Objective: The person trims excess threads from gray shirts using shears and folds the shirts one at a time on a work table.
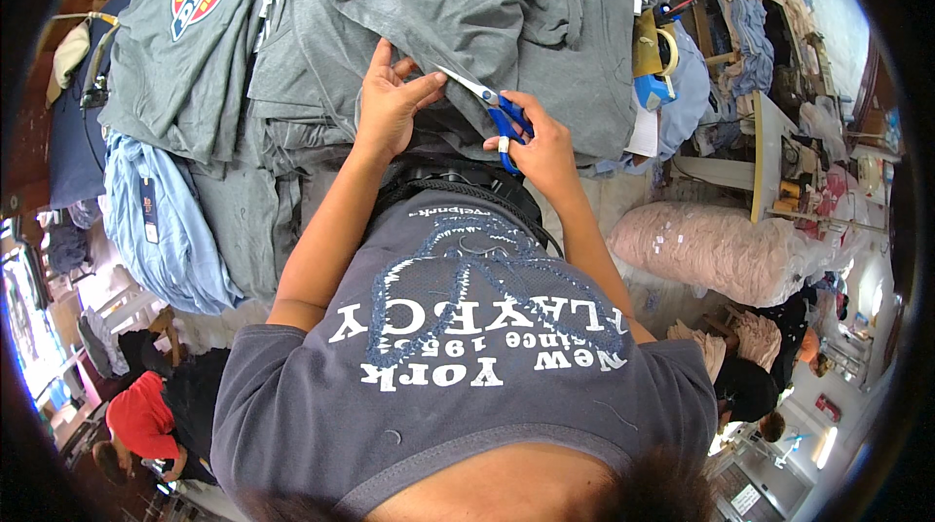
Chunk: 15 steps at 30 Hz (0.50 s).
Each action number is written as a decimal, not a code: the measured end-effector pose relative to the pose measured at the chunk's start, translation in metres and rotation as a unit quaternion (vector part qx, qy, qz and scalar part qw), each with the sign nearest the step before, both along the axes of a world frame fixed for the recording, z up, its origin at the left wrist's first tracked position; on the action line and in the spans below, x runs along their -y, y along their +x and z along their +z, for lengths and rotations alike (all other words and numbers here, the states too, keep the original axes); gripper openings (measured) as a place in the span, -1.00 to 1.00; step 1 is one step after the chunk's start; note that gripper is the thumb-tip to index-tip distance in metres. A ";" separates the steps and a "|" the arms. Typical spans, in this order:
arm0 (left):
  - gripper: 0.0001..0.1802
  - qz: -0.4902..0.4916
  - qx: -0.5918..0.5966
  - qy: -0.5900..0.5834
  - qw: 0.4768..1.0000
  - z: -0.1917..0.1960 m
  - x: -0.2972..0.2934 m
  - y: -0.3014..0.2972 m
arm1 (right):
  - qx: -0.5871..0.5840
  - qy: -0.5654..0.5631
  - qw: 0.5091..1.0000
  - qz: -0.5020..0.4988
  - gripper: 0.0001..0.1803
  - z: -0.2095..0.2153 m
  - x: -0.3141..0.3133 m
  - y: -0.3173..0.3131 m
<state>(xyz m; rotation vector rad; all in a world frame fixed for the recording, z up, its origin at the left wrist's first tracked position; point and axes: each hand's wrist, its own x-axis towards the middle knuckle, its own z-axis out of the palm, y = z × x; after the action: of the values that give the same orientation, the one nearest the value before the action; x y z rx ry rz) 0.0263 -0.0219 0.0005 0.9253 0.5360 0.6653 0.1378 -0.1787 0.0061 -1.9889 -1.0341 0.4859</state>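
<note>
My right hand [542,147] grips a pair of scissors [507,132] with blue handles, its fingers in the loops. The slim metal blades point up and left, close together, over a grey T-shirt [448,11]. My left hand [392,103] is just left of the blade tips. Its index finger is stretched up against the shirt's lower edge, and its thumb reaches toward the tips. Thumb and index finger stand apart; the other fingers are partly hidden behind them. The shirt lies crumpled on a stack of grey shirts [302,84].
A grey shirt with a colourful round print [136,84] lies at the left, above a hanging light-blue garment [156,220]. A blue tape dispenser [654,92] sits at the stack's right edge. A plastic-wrapped pinkish bundle [701,249] lies to the right. Another person in red [144,415] is at lower left.
</note>
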 end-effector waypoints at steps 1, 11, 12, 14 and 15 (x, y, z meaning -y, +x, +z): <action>-0.26 -0.002 0.004 0.005 1.000 -0.001 0.000 0.000 | -0.005 0.000 1.000 -0.002 -0.39 -0.002 0.001 0.000; -0.26 -0.003 0.007 -0.003 1.000 0.001 0.000 -0.002 | 0.013 -0.002 1.000 0.002 -0.37 -0.004 -0.004 -0.002; -0.26 -0.005 0.008 0.000 1.000 0.000 -0.001 -0.002 | 0.019 -0.007 1.000 0.006 -0.38 -0.003 -0.005 -0.002; -0.27 -0.006 0.013 0.006 1.000 -0.002 -0.002 -0.002 | 0.030 -0.018 0.999 0.016 -0.39 0.003 -0.007 -0.002; -0.27 -0.004 0.014 0.005 1.000 0.000 -0.002 -0.002 | 0.024 -0.016 0.999 0.017 -0.40 0.004 -0.007 -0.002</action>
<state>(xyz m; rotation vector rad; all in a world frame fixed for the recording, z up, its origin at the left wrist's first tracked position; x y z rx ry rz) 0.0247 -0.0204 0.0004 0.9254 0.5038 0.6731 0.1362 -0.1720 0.0097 -2.0236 -1.0980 0.4780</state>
